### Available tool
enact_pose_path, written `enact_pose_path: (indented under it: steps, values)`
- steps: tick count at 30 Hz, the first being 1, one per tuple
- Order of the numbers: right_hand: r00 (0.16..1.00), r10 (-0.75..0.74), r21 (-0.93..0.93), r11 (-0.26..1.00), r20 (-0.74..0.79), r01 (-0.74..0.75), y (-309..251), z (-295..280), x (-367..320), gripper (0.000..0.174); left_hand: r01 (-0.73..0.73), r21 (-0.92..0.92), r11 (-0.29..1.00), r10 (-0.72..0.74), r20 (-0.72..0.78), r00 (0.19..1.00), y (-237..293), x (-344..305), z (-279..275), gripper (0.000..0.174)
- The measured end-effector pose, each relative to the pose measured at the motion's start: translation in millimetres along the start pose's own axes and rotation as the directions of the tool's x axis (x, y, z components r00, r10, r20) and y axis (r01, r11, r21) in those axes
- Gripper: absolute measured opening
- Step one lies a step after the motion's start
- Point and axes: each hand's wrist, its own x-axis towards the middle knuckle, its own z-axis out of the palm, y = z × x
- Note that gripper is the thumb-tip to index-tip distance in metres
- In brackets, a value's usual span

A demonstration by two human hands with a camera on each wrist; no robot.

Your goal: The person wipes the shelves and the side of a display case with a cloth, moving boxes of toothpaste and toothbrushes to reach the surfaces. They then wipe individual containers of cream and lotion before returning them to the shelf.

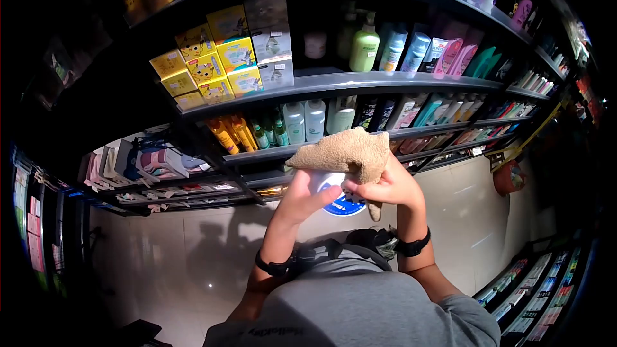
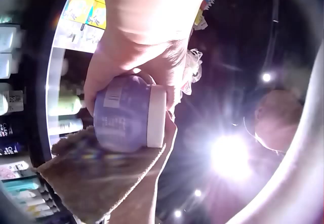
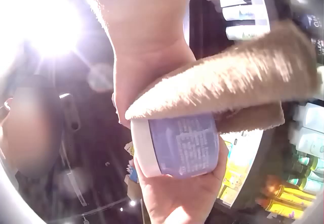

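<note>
A squat jar with a purple body (image 2: pixel 121 115) and a white lid (image 2: pixel 156 117) is held in front of the person's chest. The left hand (image 1: pixel 307 198) grips it, with fingers and thumb around its side in the left wrist view. A round blue label (image 1: pixel 345 207) shows on its end in the head view. The right hand (image 1: pixel 393 183) holds a tan terry cloth (image 1: pixel 340 152) against the jar, thumb beside the label. Most of the right fingers are hidden under the cloth, which drapes past the jar towards the shelves.
Ahead is a shelf unit (image 1: pixel 385 81) with yellow boxes (image 1: pixel 205 69), a green pump bottle (image 1: pixel 365 48) and rows of other bottles. Folded textiles (image 1: pixel 160 159) lie low on the left. More shelving stands at the lower right. A reddish basket (image 1: pixel 509 178) sits on the tiled floor (image 1: pixel 463 212).
</note>
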Motion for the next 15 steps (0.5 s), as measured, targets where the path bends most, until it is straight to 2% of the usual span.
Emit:
enact_pose_path:
  steps: [1,2,3,5,6,7,9,10,11,14,15]
  values:
    - [0.999,0.000,0.013,1.000,0.045,0.000,-1,-2,5,0.044,-0.013,-0.010,1.000,0.013,-0.002,1.000,-5,-2,1,0.074]
    - [0.999,-0.027,0.023,0.999,0.016,0.027,3,0,7,0.040,-0.003,-0.001,1.000,0.002,-0.097,0.995,-8,-5,4,0.074]
    - [0.997,0.079,0.053,0.996,-0.006,-0.078,2,3,5,0.040,-0.041,-0.061,0.997,0.031,-0.157,0.987,-10,-5,5,0.075]
    - [0.990,0.012,0.185,0.983,-0.141,0.014,4,18,6,0.043,-0.141,-0.156,0.978,0.112,-0.179,0.977,-3,0,9,0.076]
    - [0.982,-0.037,0.121,0.991,-0.184,0.060,13,23,3,0.047,-0.165,-0.239,0.957,0.109,-0.233,0.966,-1,1,13,0.075]
    - [0.966,-0.143,0.047,0.987,-0.216,0.156,26,29,0,0.053,-0.208,-0.247,0.946,0.144,-0.256,0.956,-3,3,11,0.073]
    - [0.959,-0.018,0.227,0.970,-0.284,0.086,39,44,-8,0.058,-0.266,-0.174,0.948,0.196,-0.342,0.919,-9,2,15,0.070]
    - [0.950,0.147,0.391,0.920,-0.277,-0.028,44,51,-12,0.061,-0.287,-0.139,0.948,0.216,-0.384,0.898,-13,3,17,0.068]
    - [0.937,0.046,0.321,0.944,-0.347,0.073,55,61,-13,0.061,-0.299,-0.152,0.942,0.200,-0.459,0.866,-18,4,22,0.067]
    - [0.904,0.080,0.308,0.950,-0.420,0.059,57,72,-15,0.061,-0.309,-0.200,0.930,0.190,-0.459,0.868,-21,7,27,0.065]
    - [0.879,0.087,0.339,0.936,-0.468,0.088,51,69,-15,0.060,-0.282,-0.092,0.955,0.211,-0.459,0.863,-18,6,30,0.065]
